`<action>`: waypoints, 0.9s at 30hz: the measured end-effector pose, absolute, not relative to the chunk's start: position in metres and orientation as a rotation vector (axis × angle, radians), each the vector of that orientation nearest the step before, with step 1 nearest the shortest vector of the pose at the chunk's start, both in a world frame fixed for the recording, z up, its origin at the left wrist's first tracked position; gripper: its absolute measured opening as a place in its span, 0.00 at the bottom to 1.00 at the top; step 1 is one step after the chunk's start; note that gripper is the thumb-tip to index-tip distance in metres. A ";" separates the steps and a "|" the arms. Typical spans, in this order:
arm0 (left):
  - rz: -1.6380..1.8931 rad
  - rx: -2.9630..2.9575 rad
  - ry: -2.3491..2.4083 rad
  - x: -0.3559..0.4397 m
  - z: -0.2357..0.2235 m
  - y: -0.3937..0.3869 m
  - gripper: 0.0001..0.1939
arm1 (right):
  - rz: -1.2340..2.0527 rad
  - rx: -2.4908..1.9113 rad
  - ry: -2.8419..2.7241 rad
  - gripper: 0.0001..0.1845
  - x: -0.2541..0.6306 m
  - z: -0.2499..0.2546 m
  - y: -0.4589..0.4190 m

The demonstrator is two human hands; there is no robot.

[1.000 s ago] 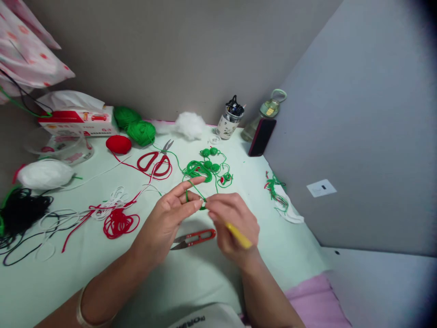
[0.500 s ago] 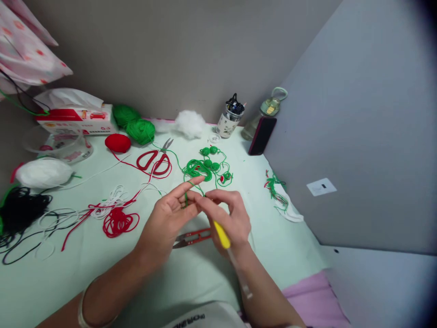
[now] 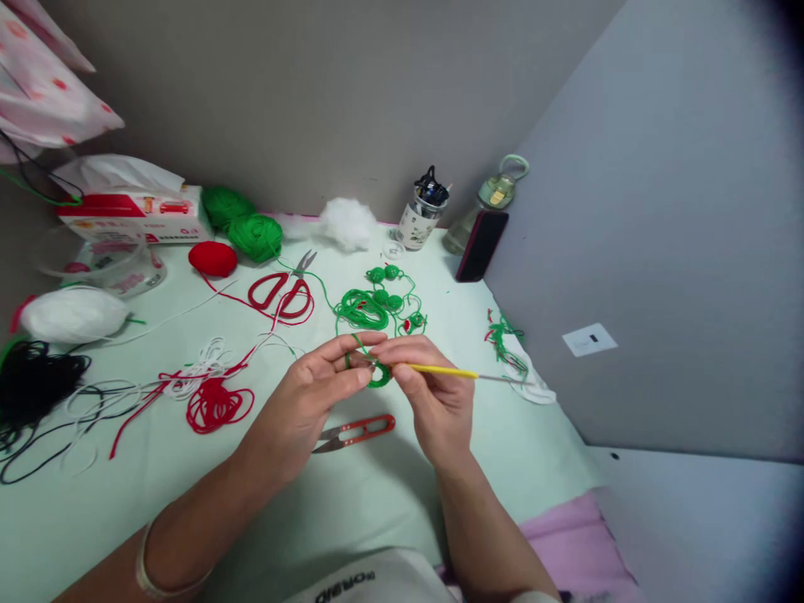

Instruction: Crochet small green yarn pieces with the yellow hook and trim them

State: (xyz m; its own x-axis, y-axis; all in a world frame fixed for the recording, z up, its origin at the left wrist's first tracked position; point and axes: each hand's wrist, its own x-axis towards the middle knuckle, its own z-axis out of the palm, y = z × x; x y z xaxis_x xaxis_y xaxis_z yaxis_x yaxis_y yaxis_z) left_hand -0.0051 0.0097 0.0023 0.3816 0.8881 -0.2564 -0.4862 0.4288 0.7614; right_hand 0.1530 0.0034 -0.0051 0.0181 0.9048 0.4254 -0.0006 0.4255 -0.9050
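Between my hands is a small ring of green crochet work point(image 3: 378, 378). My left hand point(image 3: 314, 387) pinches its left edge with thumb and fingers, and green yarn point(image 3: 359, 343) loops round the fingers of that hand. My right hand point(image 3: 440, 398) grips a crochet hook point(image 3: 443, 370) with a yellow handle and a metal shaft pointing right; its working tip is at the green piece, partly hidden by the fingers. Beneath the hands lie red thread snips point(image 3: 358, 431). Just beyond are a coil of green yarn point(image 3: 363, 310) and several small green crocheted balls point(image 3: 393, 302).
Red-handled scissors point(image 3: 280, 293) lie behind, near green yarn balls point(image 3: 255, 237) and a red one point(image 3: 213, 259). Loose red yarn point(image 3: 219, 406), white yarn point(image 3: 74, 315) and black yarn point(image 3: 41, 381) spread left. A pen cup point(image 3: 419, 222), phone point(image 3: 481, 245) and bottle point(image 3: 463, 233) stand at the back.
The crochet hook has swung from pointing down toward me to lying nearly level, pointing right. My right hand has turned with it, and the green ring shows again between the hands.
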 end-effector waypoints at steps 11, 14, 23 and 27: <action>1.022 0.593 0.782 -0.004 0.003 0.009 0.18 | 0.343 -0.949 -1.766 0.13 0.153 -0.008 -0.007; 0.976 0.496 0.722 -0.003 0.003 0.009 0.20 | 0.024 -0.970 -1.944 0.21 0.150 -0.013 -0.012; 1.012 0.663 0.806 -0.007 -0.002 0.010 0.14 | 0.974 -0.813 -1.213 0.10 0.154 -0.009 0.005; 1.033 0.764 0.839 -0.004 -0.002 0.006 0.19 | 0.705 -0.874 -1.467 0.11 0.149 -0.010 0.001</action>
